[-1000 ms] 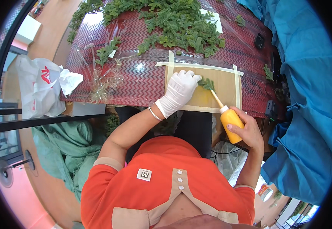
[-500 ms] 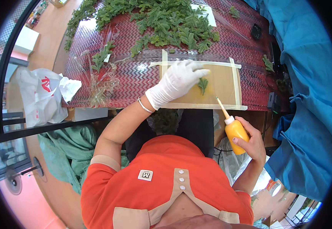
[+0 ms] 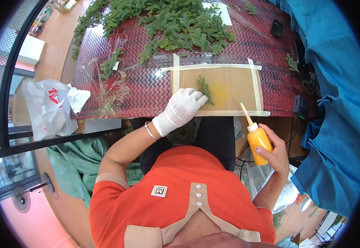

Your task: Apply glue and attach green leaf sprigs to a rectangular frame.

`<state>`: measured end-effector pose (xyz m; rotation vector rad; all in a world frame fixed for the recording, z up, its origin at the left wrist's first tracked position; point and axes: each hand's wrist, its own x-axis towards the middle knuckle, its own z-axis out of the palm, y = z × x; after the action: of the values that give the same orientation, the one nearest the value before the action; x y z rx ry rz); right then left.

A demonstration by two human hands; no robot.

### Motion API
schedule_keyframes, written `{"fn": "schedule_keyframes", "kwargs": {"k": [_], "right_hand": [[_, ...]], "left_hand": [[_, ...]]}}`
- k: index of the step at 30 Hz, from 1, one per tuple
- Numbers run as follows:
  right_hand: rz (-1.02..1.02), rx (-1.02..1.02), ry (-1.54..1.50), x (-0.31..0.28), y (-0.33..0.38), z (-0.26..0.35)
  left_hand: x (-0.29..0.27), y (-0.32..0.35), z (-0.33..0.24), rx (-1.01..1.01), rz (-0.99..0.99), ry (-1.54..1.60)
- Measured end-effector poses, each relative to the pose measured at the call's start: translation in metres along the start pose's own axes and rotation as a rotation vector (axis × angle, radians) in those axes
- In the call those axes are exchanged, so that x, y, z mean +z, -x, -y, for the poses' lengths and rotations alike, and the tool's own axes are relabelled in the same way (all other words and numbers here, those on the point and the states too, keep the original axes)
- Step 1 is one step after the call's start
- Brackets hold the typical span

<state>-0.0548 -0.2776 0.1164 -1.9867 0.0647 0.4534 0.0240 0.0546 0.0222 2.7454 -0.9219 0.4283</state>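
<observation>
My left hand [image 3: 183, 108], in a white glove, has its fingers curled against a small green leafy sprig [image 3: 204, 87] and appears to pinch it near its lower part. The sprig is over a brown cardboard sheet [image 3: 242, 82] edged with pale tape strips. A yellow smear [image 3: 222, 91] marks the cardboard just right of the sprig. My bare right hand [image 3: 276, 152] is wrapped round a yellow squeeze bottle [image 3: 259, 142] with a white collar. Its long pale nozzle [image 3: 246, 112] points up and left, the green-tinged tip beside the cardboard's lower right part.
A heap of green leafy sprigs [image 3: 176, 25] covers the table's far side. Tangled clear plastic [image 3: 111, 93] lies left of the cardboard, near a white plastic bag [image 3: 49, 107]. Blue cloth [image 3: 327, 78] hangs at the right. A black mouse-like object [image 3: 277, 28] sits at the far right.
My left hand has drawn back toward me and left, its fingers curling in. The sprig has shifted left with it, baring the yellow smear. The bottle stays in my right hand, nearly still.
</observation>
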Motion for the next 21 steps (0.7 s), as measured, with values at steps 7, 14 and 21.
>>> {"fn": "schedule_keyframes", "kwargs": {"k": [7, 14, 21], "right_hand": [[0.017, 0.007, 0.004, 0.007, -0.001, 0.003], [0.034, -0.022, -0.001, 0.015, 0.0, 0.009], [0.018, -0.038, -0.004, 0.02, 0.003, 0.009]], "left_hand": [[0.003, 0.006, -0.021, -0.103, -0.174, 0.071], [0.0, -0.007, -0.027, -0.19, -0.299, 0.063], [0.009, -0.008, -0.022, -0.147, -0.29, -0.002]]}}
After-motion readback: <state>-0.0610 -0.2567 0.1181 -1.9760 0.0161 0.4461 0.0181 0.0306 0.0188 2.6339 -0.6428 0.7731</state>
